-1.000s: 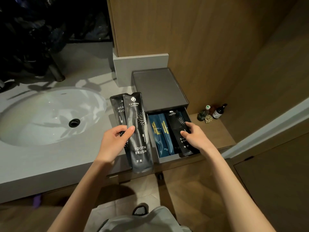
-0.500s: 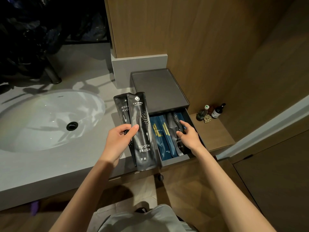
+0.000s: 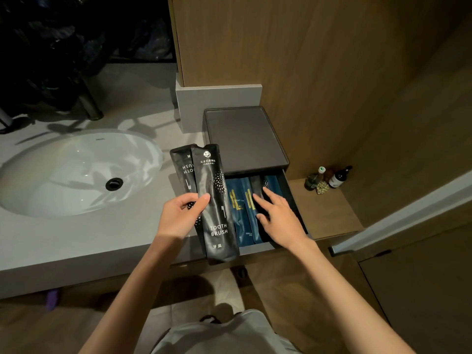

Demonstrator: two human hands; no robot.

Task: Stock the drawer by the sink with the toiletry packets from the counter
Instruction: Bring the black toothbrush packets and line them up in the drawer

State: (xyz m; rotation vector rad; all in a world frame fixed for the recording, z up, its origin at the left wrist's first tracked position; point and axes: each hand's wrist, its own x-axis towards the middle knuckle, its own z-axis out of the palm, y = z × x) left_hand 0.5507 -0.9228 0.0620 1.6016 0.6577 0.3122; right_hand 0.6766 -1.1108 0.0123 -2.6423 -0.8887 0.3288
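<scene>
My left hand [image 3: 182,215] grips two black toothbrush packets [image 3: 215,200] fanned upright over the counter edge, just left of the drawer. The dark drawer [image 3: 286,180] stands pulled open under a grey box by the sink. Inside lie blue packets [image 3: 238,208] and a black toothbrush packet [image 3: 258,187] standing on edge among them. My right hand [image 3: 278,218] reaches into the drawer with straight fingers pressing on that black packet, covering its lower part.
A white oval sink [image 3: 76,175] with a black drain sits left in the grey counter [image 3: 63,241]. The grey box top [image 3: 242,139] is bare. Small bottles [image 3: 329,177] stand on a low wooden ledge at right. Wood panels rise behind.
My right hand has pushed the black packet deeper and upright among the blue ones, and its fingers have straightened. The left hand has kept its two packets almost still.
</scene>
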